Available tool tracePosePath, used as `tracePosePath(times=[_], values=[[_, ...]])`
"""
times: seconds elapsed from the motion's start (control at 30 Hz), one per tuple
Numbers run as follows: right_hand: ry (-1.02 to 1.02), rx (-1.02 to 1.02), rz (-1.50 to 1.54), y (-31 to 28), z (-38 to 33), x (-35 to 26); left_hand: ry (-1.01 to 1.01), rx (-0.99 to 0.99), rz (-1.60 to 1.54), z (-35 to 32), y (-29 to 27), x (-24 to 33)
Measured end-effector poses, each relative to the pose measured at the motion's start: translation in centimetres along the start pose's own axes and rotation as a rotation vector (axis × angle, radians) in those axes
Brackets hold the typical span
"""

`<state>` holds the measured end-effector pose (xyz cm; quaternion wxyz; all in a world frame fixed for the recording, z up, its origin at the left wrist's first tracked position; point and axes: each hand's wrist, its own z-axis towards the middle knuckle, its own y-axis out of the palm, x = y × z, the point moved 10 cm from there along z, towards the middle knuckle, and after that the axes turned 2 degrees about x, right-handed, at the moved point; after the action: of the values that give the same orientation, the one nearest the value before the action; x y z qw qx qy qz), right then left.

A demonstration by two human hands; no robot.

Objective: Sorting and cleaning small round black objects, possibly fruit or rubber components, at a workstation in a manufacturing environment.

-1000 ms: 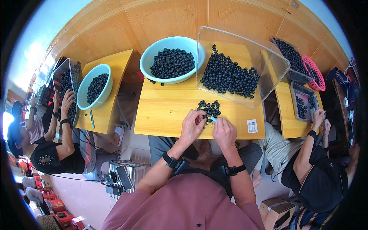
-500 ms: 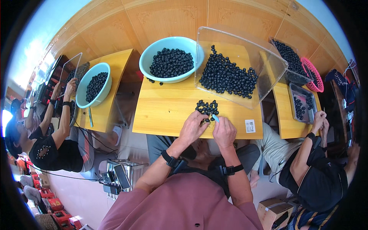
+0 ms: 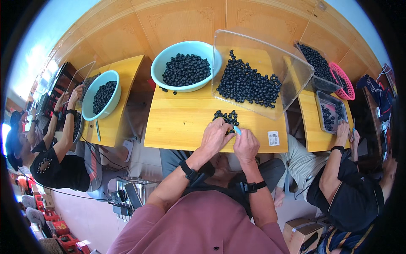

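My left hand [image 3: 214, 138] is closed at the near edge of a yellow table, its fingertips pinching what looks like a small round black piece [image 3: 230, 131]. Close beside it, my right hand [image 3: 246, 146] is wrapped round a small tool with a light-blue handle [image 3: 237, 130], whose working end I cannot make out. The tool's end points toward my left fingertips. Just beyond them lies a little cluster of round, shiny, bead-like black pieces [image 3: 225, 115], partly covered by my left hand.
Farther back stand a light-blue basin [image 3: 157, 72] of black pieces and a clear tilted tray [image 3: 292, 95] holding more. A white label [image 3: 273, 138] lies at the right. Co-workers sit on both sides, with another basin [image 3: 88, 103] left and a metal tray [image 3: 322, 99] right.
My hands stay together over the cluster, with my left fingers drawn slightly closer to the tool. The whole view has shifted slightly. The right co-worker's hands have moved apart, showing a blue tool.
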<state>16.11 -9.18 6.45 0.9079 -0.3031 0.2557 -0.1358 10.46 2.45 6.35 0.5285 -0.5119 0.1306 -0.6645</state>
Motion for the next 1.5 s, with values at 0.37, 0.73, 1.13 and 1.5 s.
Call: tracePosePath(times=[0.37,0.73,1.13,1.5], values=[[0.004,-0.022,-0.022,0.3,0.0,-0.1,-0.196,0.148,-0.307,-1.3,-1.8,-2.0],[-0.087,-0.103,-0.009,1.0,-0.5,-0.9,-0.421,0.245,-0.703,-3.4,0.5,-5.7],[-0.164,-0.146,-0.036,1.1,-0.2,-2.0,-0.407,0.195,-0.729,-3.4,0.5,-5.2],[-0.163,-0.151,-0.044,1.1,-0.2,-1.9,-0.404,0.204,-0.686,-3.5,0.7,-5.4]])
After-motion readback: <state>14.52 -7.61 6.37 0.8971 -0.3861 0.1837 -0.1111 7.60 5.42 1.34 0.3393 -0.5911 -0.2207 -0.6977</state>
